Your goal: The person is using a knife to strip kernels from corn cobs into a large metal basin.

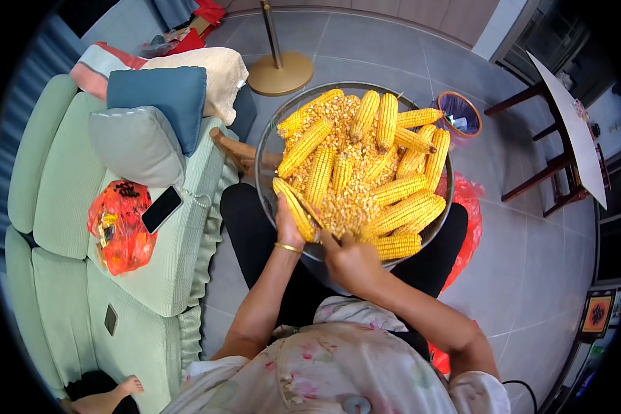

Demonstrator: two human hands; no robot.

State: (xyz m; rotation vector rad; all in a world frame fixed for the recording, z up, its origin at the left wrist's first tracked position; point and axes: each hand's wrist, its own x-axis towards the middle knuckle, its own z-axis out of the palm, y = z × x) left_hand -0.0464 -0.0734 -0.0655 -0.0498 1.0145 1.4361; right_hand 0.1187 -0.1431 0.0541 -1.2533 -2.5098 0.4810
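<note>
My left hand (288, 231) grips a yellow ear of corn (293, 208) near the left front side of a large round metal-rimmed basin (357, 84). Held in my right hand (354, 266) is a narrow, dark tool (313, 215); its shaft lies along the held ear, and its exact kind is unclear. Loose corn kernels (348, 209) cover the middle of the basin. Around and on top of them rest several whole ears, such as one ear (304, 147) at left and another (437, 160) at right. The basin sits over my knees.
At left, a pale green sofa (134, 295) bears cushions (155, 103), a red plastic bag (129, 243) and a phone (162, 209). Another person's foot (131, 384) shows lower left. A lined wastebasket (460, 116), red plastic (466, 217) and a table (574, 129) stand or lie rightward.
</note>
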